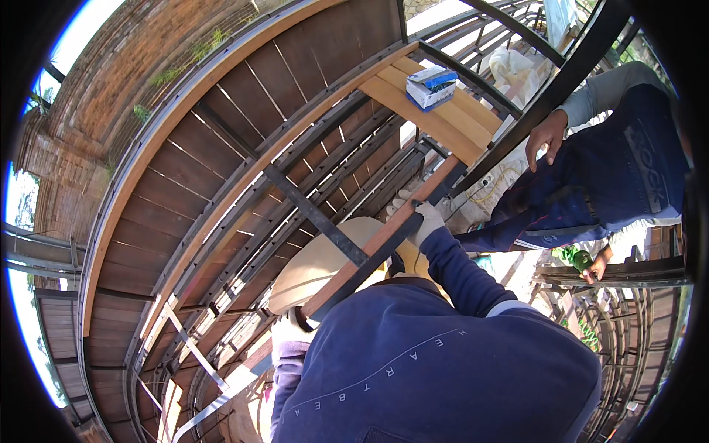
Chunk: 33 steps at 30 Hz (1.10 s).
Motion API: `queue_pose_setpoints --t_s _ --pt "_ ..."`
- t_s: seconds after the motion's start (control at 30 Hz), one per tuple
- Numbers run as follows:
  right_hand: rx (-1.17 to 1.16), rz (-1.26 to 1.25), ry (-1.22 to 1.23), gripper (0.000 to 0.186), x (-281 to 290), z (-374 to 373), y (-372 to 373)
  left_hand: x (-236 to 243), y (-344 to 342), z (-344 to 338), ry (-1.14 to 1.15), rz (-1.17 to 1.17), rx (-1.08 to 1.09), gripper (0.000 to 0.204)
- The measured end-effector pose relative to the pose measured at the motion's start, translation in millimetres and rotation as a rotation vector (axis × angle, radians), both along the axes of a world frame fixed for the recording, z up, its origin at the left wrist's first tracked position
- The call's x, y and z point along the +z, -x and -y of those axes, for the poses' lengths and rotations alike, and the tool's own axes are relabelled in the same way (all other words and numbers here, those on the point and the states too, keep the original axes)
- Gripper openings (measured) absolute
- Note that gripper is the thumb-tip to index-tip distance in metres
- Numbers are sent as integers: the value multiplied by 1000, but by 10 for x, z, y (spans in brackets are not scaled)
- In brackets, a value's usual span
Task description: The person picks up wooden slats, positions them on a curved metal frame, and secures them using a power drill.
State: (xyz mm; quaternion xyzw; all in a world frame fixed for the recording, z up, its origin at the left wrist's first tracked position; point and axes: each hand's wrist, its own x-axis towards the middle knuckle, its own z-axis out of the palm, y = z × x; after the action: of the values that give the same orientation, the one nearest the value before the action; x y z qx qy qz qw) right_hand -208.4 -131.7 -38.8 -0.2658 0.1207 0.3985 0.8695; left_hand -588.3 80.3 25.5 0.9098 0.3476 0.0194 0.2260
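A reddish-brown wooden plank (pixel 402 214) lies along a black metal bar, running diagonally in front of my body. Near its lower left end my left hand (pixel 288 328), in a pale glove, is closed around the edge. My right hand (pixel 428 221), gloved too, grips the same plank closer to its upper right end; dark patches show at the fingertips. Below the plank are my tan trouser legs (pixel 325 258). A black crossbar (pixel 314 214) meets the plank's metal bar midway between my hands.
Curved tiers of dark boards (pixel 185 166) on metal framing sweep around the left. A blue-and-white box (pixel 430 88) rests on light wooden planks (pixel 443 125). At right sits a co-worker in dark trousers (pixel 598 177), one bare hand (pixel 546 136) hanging near a black beam. A brick wall (pixel 96 111) stands behind.
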Motion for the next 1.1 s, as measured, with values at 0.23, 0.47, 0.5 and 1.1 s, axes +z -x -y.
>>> queue_pose_setpoints --t_s 0.23,0.47,0.5,1.1 --pt "11 -21 -36 57 -103 15 -46 -33 31 -31 29 -106 -6 86" --pt "3 80 28 54 50 -16 27 75 14 -7 53 -158 -10 89" --pt "-13 59 37 54 46 -4 29 83 -2 -16 42 -169 -23 89" --pt "15 23 74 57 -237 -9 -71 174 2 29 30 -177 2 76"
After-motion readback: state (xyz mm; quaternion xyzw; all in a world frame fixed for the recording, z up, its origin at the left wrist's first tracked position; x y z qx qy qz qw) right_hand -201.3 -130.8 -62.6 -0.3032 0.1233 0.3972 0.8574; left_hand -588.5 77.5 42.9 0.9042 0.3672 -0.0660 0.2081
